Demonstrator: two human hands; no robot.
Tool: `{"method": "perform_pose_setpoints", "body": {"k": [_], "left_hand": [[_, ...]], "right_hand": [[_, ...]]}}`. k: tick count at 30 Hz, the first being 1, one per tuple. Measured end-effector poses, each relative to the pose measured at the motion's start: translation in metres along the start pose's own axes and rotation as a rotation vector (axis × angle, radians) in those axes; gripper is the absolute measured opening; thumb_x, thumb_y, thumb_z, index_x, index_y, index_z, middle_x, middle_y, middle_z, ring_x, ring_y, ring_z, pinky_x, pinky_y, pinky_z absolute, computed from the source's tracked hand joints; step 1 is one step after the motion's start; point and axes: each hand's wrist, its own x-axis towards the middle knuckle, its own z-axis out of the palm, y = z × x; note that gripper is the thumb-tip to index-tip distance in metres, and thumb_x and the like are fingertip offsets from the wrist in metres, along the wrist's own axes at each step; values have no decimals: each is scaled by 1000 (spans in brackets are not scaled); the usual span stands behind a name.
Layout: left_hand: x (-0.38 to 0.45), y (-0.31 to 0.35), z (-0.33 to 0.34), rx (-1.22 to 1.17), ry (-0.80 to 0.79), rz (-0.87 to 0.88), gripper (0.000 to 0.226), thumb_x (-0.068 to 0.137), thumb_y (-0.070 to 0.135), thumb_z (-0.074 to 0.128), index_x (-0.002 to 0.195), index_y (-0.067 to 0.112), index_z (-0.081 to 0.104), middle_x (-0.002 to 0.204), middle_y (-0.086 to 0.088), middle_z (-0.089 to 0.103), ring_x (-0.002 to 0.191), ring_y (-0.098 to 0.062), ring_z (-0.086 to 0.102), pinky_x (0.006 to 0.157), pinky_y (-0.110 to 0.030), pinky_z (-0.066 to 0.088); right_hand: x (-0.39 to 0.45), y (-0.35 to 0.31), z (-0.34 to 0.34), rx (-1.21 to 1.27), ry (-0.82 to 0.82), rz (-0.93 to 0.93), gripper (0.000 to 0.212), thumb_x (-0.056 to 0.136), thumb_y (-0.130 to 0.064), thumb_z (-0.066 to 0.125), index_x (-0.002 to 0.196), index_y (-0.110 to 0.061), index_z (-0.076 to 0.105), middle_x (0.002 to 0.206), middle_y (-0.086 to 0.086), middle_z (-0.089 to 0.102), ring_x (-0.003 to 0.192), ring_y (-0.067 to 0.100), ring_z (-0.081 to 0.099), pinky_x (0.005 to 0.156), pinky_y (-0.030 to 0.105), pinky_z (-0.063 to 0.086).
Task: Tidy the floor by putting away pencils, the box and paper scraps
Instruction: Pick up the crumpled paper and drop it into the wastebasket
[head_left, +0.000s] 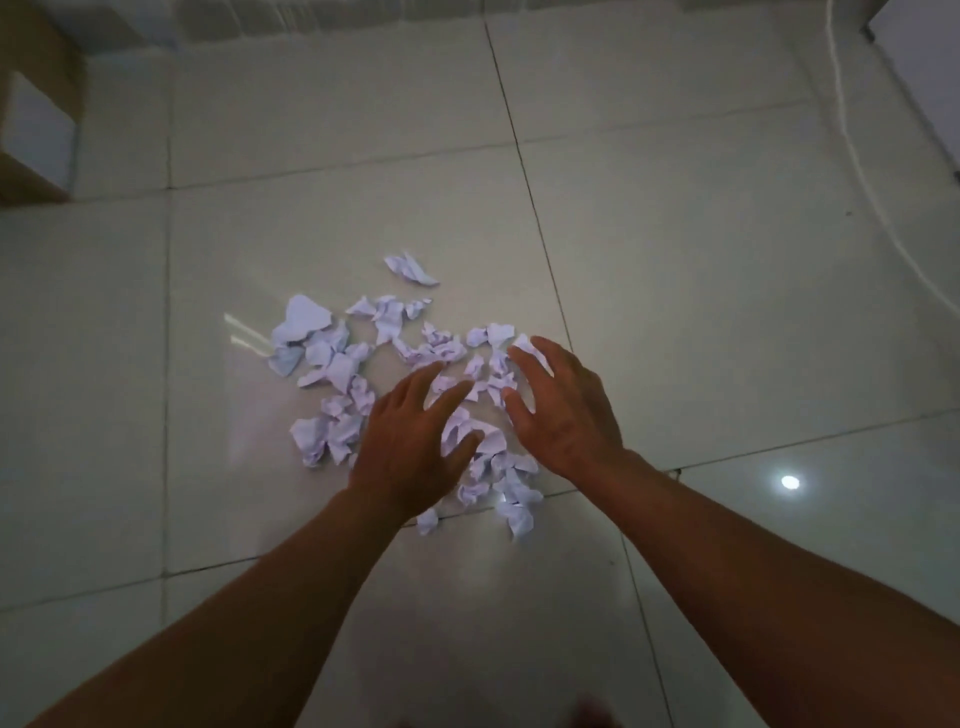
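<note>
White paper scraps (340, 366), pale grey floor tiles (701, 312)

You have 2 hands in view, your left hand (410, 441) and your right hand (563, 410). The crumpled paper scraps (332, 358) on the floor (727, 312) are too many and too overlapped to count exactly, well over 20.
</note>
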Motion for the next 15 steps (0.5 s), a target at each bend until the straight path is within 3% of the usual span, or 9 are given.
{"method": "perform_pose_setpoints", "body": {"k": [5, 8, 10, 12, 15], "left_hand": [[15, -50, 100, 132, -49, 21, 75, 87, 72, 43, 151, 36, 33, 164, -8, 20, 150, -31, 19, 116, -56, 24], [27, -67, 133, 192, -56, 27, 76, 89, 75, 37, 155, 40, 20, 167, -6, 5, 153, -28, 3, 119, -53, 9], [26, -73, 143, 198, -61, 43, 74, 91, 73, 34, 155, 39, 21, 167, -5, 3, 153, -28, 1, 120, -54, 9], [23, -77, 149, 179, -54, 49, 71, 92, 70, 34, 155, 38, 23, 166, -6, 7, 153, -28, 4, 120, -53, 12], [16, -79, 148, 142, -14, 67, 65, 96, 62, 36, 154, 34, 29, 162, -10, 21, 149, -30, 19, 119, -52, 23]], "right_hand": [[15, 42, 92, -59, 6, -25, 53, 94, -47, 51, 143, -27, 45, 156, 7, 35, 144, 26, 31, 114, 47, 32], [21, 58, 124, -118, -37, -50, 61, 92, -53, 48, 148, -33, 34, 164, 6, 12, 151, 29, 9, 119, 55, 19], [21, 64, 137, -127, -65, -47, 63, 92, -57, 45, 150, -37, 28, 165, 5, 1, 151, 29, -1, 119, 56, 10], [18, 66, 144, -116, -62, -53, 61, 92, -57, 42, 149, -36, 30, 165, 6, 5, 151, 29, 0, 119, 57, 11], [5, 62, 146, -60, -6, -128, 53, 92, -51, 43, 140, -28, 47, 158, 9, 29, 148, 30, 21, 114, 57, 27]]}}
